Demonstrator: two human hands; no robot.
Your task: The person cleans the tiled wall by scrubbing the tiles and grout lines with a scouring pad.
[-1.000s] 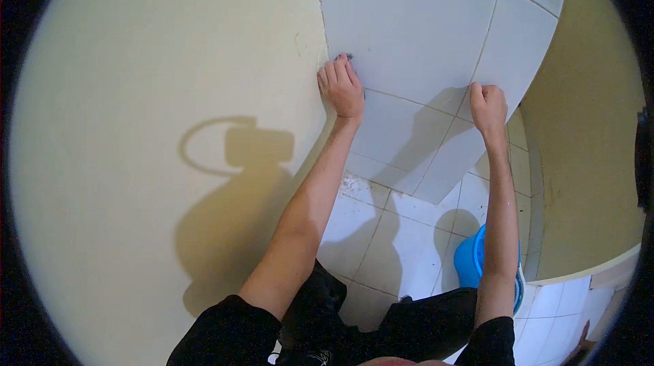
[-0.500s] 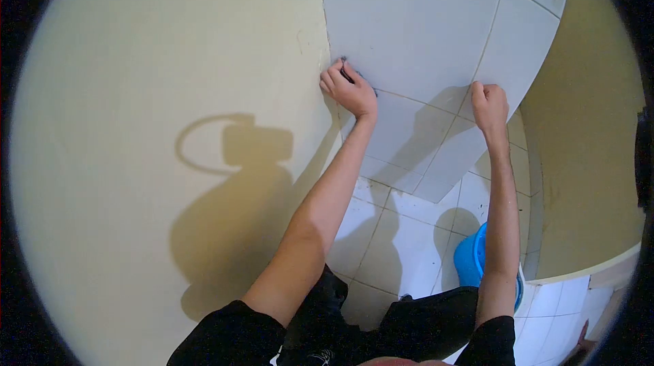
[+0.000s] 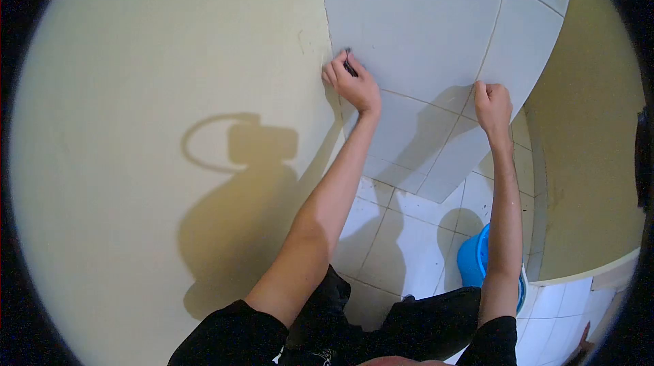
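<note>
Dark object (image 3: 351, 68): small and black, its shape mostly covered by your fingers; it is at the white tiled wall (image 3: 422, 12), near the corner with the yellow wall (image 3: 170, 46).
Left hand (image 3: 357, 87): you pinch it between thumb and fingers.
Right hand (image 3: 492, 102): curled in a fist, close to the tiles.
Blue bucket (image 3: 469, 257): partly behind your right forearm (image 3: 504, 216); its content I cannot tell.

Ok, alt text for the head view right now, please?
The left hand holds a small dark object at the white tiles, beside the cream wall. The right hand is a closed fist at the same tiles, with a blue bucket below, partly hidden by the right forearm.
</note>
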